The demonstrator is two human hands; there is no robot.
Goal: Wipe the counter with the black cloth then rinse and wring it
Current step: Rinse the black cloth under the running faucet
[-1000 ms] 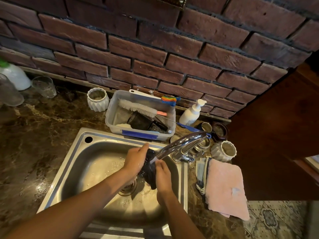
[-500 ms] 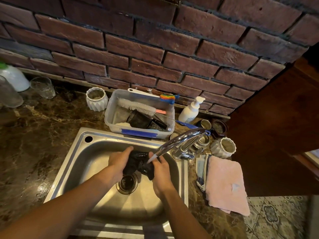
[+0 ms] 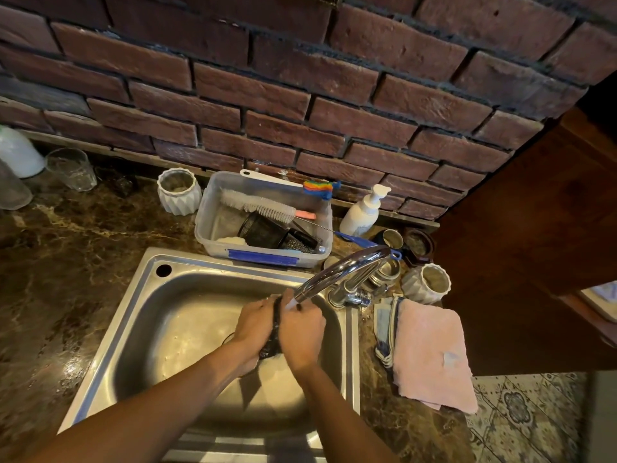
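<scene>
The crumpled black cloth [image 3: 274,332] is squeezed between the two hands over the right half of the stainless steel sink basin [image 3: 173,329], directly under the tip of the curved chrome faucet spout [image 3: 337,274]. The left hand [image 3: 254,324] and right hand [image 3: 302,332] are pressed together, each with fingers curled round the cloth, so only a dark strip shows between them. That strip runs roughly from the sink's back edge toward its front edge, so the cloth's long axis lies between the palms; neither hand is nearer, and a wringing twist would likely turn about that line. The sink is set in a dark brown marbled stone surface [image 3: 66,248]. A pink folded towel [image 3: 432,357] lies at the sink's right edge, a clear plastic tub of brushes [image 3: 263,222] behind its back edge, against a red brick wall [image 3: 300,105].
</scene>
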